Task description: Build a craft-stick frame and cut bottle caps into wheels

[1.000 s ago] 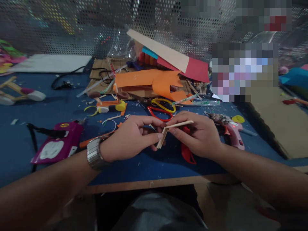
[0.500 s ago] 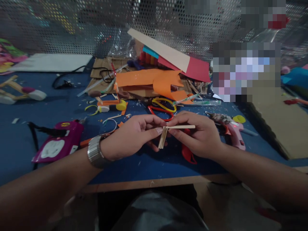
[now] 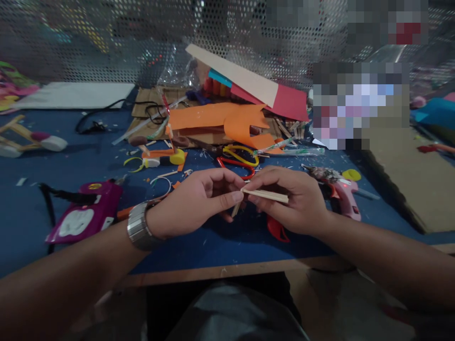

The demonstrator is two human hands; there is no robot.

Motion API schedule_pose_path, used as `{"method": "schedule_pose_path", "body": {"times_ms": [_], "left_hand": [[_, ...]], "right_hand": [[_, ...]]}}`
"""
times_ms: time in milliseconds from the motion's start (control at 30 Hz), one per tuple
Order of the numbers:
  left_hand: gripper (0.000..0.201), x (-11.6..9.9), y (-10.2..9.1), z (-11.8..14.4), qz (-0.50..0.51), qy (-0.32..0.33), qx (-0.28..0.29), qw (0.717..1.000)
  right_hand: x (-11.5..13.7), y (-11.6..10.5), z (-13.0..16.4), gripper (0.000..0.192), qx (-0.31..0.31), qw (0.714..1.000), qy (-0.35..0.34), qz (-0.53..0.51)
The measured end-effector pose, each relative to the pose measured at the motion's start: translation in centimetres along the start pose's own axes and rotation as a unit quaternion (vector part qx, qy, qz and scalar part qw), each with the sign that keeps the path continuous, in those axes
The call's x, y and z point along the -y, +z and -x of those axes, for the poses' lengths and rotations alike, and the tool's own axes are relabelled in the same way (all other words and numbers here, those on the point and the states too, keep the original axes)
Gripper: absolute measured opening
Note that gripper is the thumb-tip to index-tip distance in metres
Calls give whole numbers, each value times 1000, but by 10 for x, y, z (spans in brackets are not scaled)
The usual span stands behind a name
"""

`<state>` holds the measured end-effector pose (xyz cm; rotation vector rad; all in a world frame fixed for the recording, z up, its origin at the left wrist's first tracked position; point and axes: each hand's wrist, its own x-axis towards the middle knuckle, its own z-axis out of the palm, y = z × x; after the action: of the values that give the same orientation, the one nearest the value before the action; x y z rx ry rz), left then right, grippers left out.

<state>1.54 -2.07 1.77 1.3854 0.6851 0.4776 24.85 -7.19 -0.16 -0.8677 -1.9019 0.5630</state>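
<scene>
My left hand [image 3: 206, 194], with a metal watch on the wrist, pinches thin wooden sticks at their meeting end between thumb and fingers. My right hand [image 3: 293, 196] is closed on the same pieces from the other side. Several wooden sticks [image 3: 269, 195] lie side by side, pointing right across the right fingers. Another part of the sticks slants down below the left thumb. Whether the pieces are joined I cannot tell. Just beyond the hands lie scissors [image 3: 239, 166] with red and yellow handles. A red object [image 3: 277, 229] is partly hidden under my right hand.
A pink glue gun [image 3: 346, 194] with a lit red light lies to the right, near a cardboard sheet [image 3: 398, 180]. On the left is a purple device [image 3: 85, 210] with a black cord. Orange paper [image 3: 202, 116], sticks and scraps spread across the back.
The sticks have turned in my fingers: several now point right where a single one did, and fewer show pointing down. Both hands stay in nearly the same place.
</scene>
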Motion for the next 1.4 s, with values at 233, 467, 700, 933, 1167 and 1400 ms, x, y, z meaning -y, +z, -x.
{"method": "schedule_pose_path", "body": {"times_ms": [233,467,700,933,1167,1400], "left_hand": [[23,0,0,2,-59,60,-27,996],[23,5,1,5,-129,113,-69,983],[24,5,2,8,-145,124,-88,978],[21,3,2,9,-194,159,-113,961],[13,3,1,9,-227,218,-117,942],[11,1,3,10,-250,217,-125,935]], "right_hand": [[4,-3,0,15,5,1000,-20,-4],[4,-2,2,13,-8,1000,-3,-9],[4,0,4,17,-22,999,30,19],[4,0,4,14,-24,999,30,15],[6,1,4,10,-26,999,38,8],[4,1,6,13,-34,999,41,5]]}}
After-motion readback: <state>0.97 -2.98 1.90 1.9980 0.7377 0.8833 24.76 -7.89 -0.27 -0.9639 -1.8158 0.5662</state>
